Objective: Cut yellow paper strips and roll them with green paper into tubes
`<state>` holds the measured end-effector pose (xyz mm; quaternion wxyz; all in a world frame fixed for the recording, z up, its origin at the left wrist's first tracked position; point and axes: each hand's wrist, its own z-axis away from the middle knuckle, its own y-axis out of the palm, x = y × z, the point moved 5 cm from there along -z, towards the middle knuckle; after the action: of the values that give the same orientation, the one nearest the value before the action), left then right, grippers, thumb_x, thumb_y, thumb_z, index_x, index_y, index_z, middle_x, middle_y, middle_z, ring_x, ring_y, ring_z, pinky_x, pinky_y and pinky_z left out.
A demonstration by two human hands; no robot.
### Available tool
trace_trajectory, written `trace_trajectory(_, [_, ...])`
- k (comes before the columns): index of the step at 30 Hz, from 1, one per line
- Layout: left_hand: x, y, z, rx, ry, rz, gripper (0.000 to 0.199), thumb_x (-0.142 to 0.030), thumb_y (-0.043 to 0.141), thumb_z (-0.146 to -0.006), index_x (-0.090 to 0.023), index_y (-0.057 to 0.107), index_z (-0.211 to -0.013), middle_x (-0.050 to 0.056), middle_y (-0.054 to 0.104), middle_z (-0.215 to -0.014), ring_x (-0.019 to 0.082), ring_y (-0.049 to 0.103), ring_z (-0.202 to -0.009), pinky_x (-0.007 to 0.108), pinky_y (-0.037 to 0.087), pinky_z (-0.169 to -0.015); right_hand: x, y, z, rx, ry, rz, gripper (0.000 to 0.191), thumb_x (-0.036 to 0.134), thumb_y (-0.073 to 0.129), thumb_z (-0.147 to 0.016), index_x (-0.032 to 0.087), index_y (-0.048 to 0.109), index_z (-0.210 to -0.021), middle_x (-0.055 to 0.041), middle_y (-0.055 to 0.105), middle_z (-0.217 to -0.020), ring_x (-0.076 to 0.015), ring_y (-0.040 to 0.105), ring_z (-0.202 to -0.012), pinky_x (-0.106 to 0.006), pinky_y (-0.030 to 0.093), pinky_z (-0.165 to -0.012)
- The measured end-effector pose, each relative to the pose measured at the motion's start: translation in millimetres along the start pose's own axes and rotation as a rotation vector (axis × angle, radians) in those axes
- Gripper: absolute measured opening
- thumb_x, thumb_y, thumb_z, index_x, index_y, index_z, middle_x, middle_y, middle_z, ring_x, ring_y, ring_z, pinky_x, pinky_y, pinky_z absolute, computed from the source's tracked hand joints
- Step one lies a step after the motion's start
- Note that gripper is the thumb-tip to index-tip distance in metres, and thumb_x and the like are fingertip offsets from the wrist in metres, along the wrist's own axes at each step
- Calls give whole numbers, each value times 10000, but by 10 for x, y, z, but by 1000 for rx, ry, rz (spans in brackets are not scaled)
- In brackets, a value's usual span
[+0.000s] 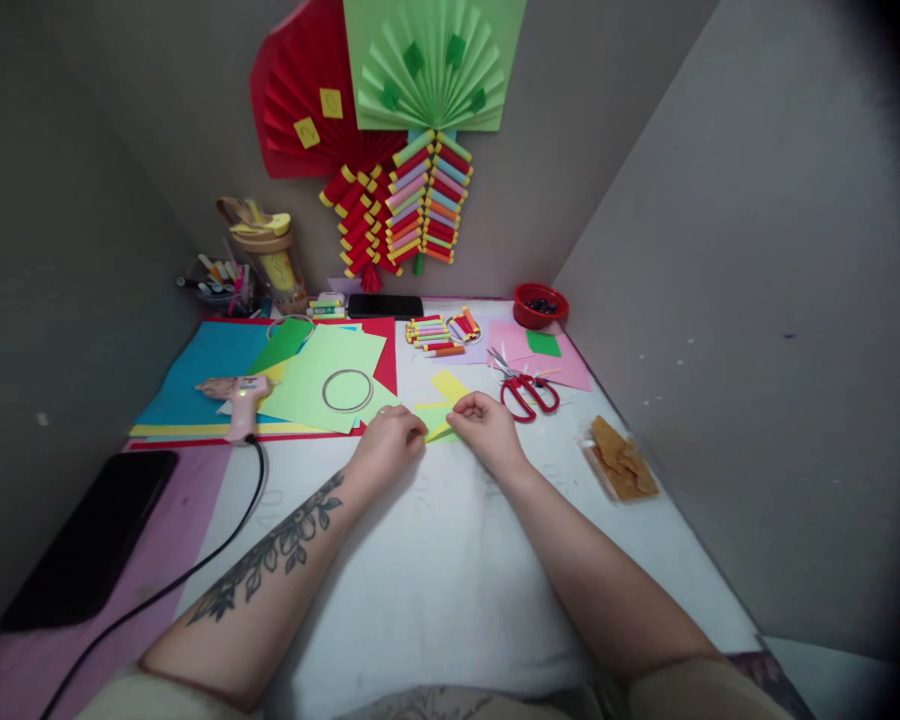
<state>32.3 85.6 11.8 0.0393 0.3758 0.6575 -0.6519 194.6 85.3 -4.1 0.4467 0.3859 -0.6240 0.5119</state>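
Observation:
Between my two hands runs a narrow yellow paper strip (439, 432), pinched at both ends just above the table. My left hand (388, 440) has its fingers curled on the strip's left end. On the other end, my right hand (487, 428) closes thumb against fingertips. Just beyond lie another yellow paper piece (448, 384) and a light green piece (431, 412), partly hidden by the hands. Red-handled scissors (525, 390) rest with blades parted to the right of my right hand. A ring (347, 391) lies on light green paper (322, 350) near my left hand.
Coloured sheets (195, 370) and a pink glue gun (247, 400) with a black cord sit left. Small paper rolls (439, 332), a phone (385, 306) and a red bowl (540, 305) stand at the back. A plastic box (621, 460) is at right; paper fans (435, 70) hang on the wall.

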Motion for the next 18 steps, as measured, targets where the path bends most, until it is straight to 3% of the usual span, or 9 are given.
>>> trace_trajectory(18, [0,3,-4,-2,18,-6,188,-102,532,-705,-181,689,-772,60,651,-821,190,564,-821,320,447,-792,-83,-52,58,86,23,170,115,166,546,-588,215,461,-649,59,481,-540,-115,456,-495,-228,340,-486])
